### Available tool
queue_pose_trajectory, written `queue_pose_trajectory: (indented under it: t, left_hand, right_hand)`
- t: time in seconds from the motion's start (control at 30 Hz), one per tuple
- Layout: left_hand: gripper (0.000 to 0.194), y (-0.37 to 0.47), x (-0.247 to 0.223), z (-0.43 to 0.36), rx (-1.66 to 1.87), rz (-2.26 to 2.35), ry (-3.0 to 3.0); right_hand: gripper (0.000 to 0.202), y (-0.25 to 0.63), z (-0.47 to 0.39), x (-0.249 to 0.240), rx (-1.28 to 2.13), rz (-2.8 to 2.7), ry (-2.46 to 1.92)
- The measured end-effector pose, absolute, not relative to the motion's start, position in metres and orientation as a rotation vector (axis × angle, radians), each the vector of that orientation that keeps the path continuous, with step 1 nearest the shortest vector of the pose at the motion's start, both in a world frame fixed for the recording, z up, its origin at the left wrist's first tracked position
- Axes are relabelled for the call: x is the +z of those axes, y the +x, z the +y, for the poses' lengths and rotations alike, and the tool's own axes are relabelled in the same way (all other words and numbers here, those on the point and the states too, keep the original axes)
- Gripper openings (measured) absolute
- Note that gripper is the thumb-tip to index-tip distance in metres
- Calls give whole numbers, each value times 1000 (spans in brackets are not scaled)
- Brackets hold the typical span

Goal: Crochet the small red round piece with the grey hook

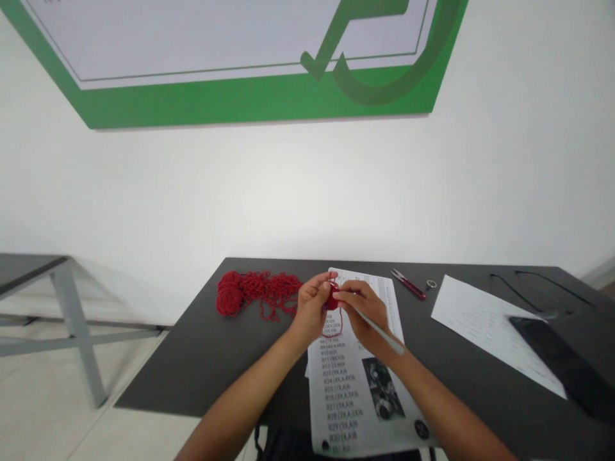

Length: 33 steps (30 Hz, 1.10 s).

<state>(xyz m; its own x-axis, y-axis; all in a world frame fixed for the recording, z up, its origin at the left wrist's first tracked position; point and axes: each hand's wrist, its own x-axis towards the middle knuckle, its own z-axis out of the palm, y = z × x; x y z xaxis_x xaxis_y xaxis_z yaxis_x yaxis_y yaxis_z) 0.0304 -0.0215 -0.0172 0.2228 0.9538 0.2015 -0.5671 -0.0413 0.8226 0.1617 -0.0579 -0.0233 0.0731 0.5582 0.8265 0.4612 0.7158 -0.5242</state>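
Between my two hands is a small red crocheted piece. My left hand pinches it from the left, with red yarn raised near the index finger. My right hand is closed around a grey-handled crochet hook, whose tip meets the piece; the handle slants down toward the wrist. A loop of red yarn hangs below the piece over a printed pattern sheet. Left of my hands lies a red yarn ball with a loose tangle of yarn. The finest stitches are too small to make out.
Red thread snips and a small ring lie right of the sheet. Farther right are a white paper, a black phone and eyeglasses. The dark table meets a white wall; another table stands left.
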Motion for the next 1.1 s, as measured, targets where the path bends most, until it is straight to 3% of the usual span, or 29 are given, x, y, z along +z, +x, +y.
queue_pose_trajectory:
  t: [0.53,1.1]
  left_hand:
    - [54,14,-10,-19,1398,449,1202]
    - [43,12,6,-24,1321,313,993]
  right_hand:
    - [14,176,-66,-5,369,-1630,-647]
    - [17,173,-75,-11,584,-1489,-710]
